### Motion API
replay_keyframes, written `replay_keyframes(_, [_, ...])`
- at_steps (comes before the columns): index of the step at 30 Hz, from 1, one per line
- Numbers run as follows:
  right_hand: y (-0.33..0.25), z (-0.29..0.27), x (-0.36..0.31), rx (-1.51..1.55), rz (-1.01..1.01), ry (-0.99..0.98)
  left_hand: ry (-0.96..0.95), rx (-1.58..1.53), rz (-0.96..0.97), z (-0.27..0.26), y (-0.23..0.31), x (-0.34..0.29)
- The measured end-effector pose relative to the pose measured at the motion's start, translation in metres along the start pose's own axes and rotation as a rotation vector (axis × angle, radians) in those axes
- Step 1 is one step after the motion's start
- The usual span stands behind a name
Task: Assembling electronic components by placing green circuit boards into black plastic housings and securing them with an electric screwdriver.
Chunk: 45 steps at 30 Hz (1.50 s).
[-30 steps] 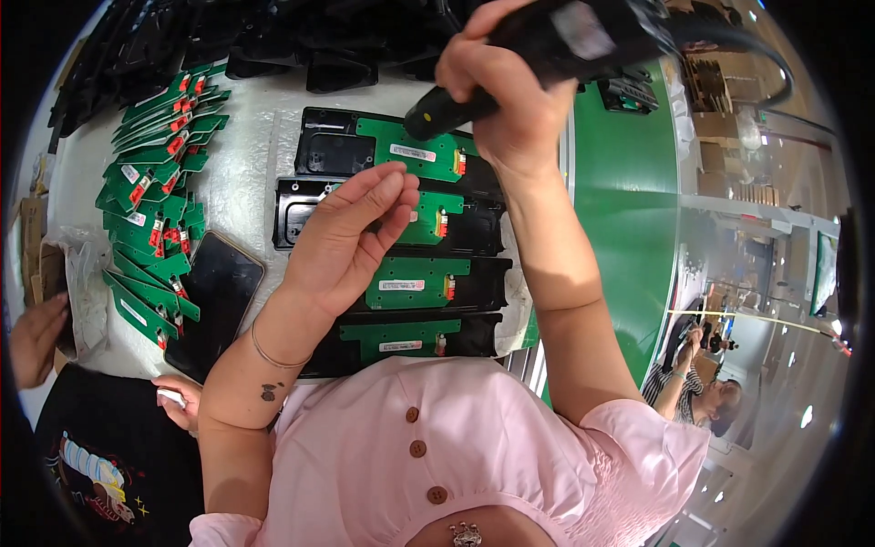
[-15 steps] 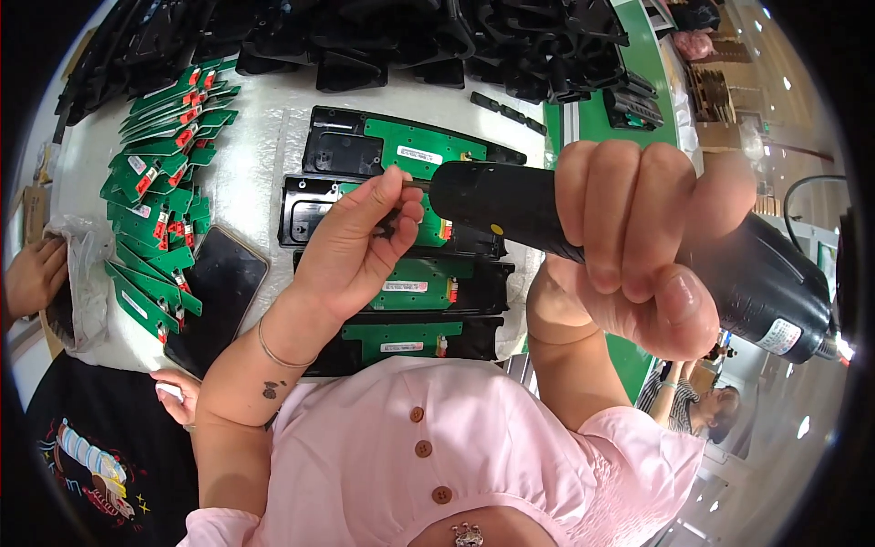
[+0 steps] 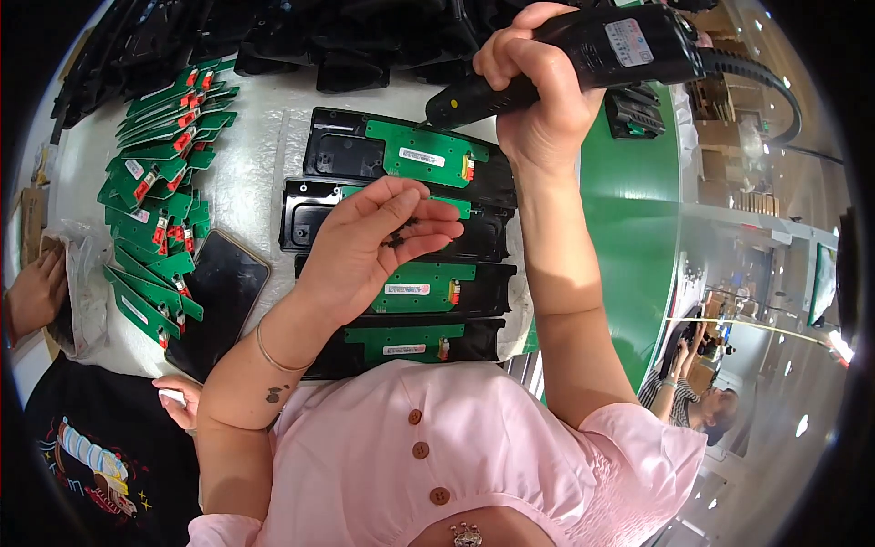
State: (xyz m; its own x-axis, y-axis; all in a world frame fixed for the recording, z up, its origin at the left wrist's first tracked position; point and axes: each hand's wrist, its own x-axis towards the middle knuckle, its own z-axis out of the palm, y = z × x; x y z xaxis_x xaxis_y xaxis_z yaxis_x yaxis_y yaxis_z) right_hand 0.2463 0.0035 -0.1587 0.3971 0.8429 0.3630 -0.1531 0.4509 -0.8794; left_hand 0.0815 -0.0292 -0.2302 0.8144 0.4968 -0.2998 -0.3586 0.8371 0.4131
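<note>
The electric screwdriver (image 3: pixel 583 47) is gripped by the right hand (image 3: pixel 542 80), with the fingers wrapped around its black body. Its narrow tip is pointed down and to the left of that hand, at the upper edge of a green circuit board (image 3: pixel 428 141). This board is seated in a black plastic housing (image 3: pixel 342 157), just beyond the left hand (image 3: pixel 378 223). The left hand is loosely curled, thumb close to the forefinger, and small dark pieces (image 3: pixel 394 242), probably screws, are held against its fingers.

Whether the tip stands square to the board cannot be told from this angle; it should be brought upright over the hole and pressed lightly, as a slanted bit could slip and scratch the board. The left fingertips are best held clear of the bit, with the small pieces cupped so that none is dropped into the housings below that hand. The board should be checked for flat seating.
</note>
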Motion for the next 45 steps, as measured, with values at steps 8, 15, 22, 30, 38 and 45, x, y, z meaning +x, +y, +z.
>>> replay_keyframes(8, [0.008,-0.001,0.002,-0.012,0.035,-0.028,0.099,-0.016,-0.002,0.002,0.000,0.000])
replay_keyframes(15, [0.011,0.000,0.009,-0.077,0.070,-0.109,0.133,-0.114,0.035,-0.003,-0.001,0.001])
replay_keyframes(22, [-0.001,0.003,0.003,-0.045,0.070,-0.115,0.146,-0.175,0.069,-0.005,0.002,0.003])
replay_keyframes(30, [-0.075,0.004,-0.026,0.232,-0.088,-0.609,0.079,-0.250,0.092,-0.007,0.004,0.002])
replay_keyframes(38, [-0.066,0.010,-0.031,0.198,-0.138,-0.547,-0.134,-0.415,0.050,-0.014,-0.001,0.004])
replay_keyframes(45, [-0.006,0.029,-0.011,0.089,-0.020,-0.194,0.025,-0.201,-0.016,0.002,0.000,0.002])
